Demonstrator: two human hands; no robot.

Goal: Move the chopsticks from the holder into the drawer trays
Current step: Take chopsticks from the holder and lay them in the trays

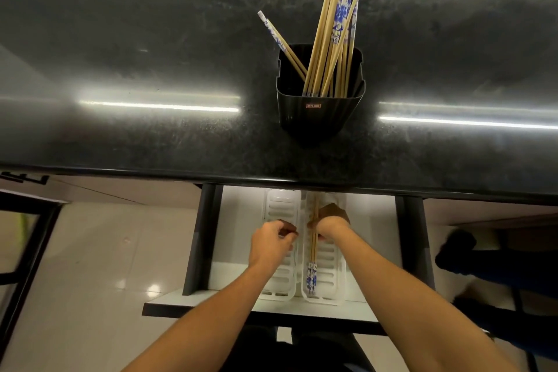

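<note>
Right hand (330, 225) is low in the open drawer (373, 251), fingers curled down and gripping a pair of chopsticks (313, 254) near its middle. The pair lies lengthwise in the right tray (332, 269), directly under that hand. Its blue-and-white patterned ends point back toward the person and the plain wooden tips run forward past the hand, under the counter edge. Left hand (273, 243) is just beside the right hand, apart from it, over the left tray (280, 208). Its fingers are curled in; cannot tell if they pinch anything. Both trays are white and slotted, side by side, touching or nearly so. Well ahead of both hands and above them, the black holder (317, 115) stands on the dark counter (151, 69), roughly in line with the right hand. A bundle of chopsticks (335, 39) stands in it, leaning toward the far right. Two more (280, 42) lean out to the left. Glossy tiled floor (105, 251) lies left of the left forearm.
</note>
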